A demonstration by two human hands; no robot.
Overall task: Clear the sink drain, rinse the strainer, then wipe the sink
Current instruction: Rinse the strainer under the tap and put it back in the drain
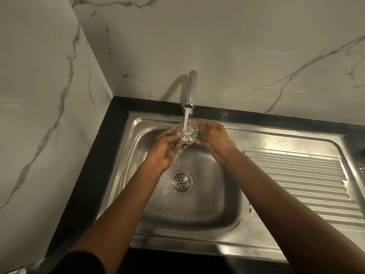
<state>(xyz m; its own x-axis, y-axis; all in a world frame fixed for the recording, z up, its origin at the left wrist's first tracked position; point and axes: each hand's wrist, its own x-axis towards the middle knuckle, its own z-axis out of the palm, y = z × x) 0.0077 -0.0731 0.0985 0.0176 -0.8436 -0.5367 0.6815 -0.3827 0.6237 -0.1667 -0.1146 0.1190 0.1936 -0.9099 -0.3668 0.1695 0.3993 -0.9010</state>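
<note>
- Strainer (188, 134) at 12 o'clock of the sink (197, 211), right under the tap (191, 89) stream to flush slots.
- Left hand (165, 149), right hand (213, 139) pinching its rim at 9 and 3, leaving the middle clear.

Fingers of the left hand (164, 150) and right hand (214, 140) hide both sides of the rim of the strainer (188, 134), the drainboard (306, 175) runs off the right edge, and a dark meshed object (362, 172) there is too cut off to identify.
</note>
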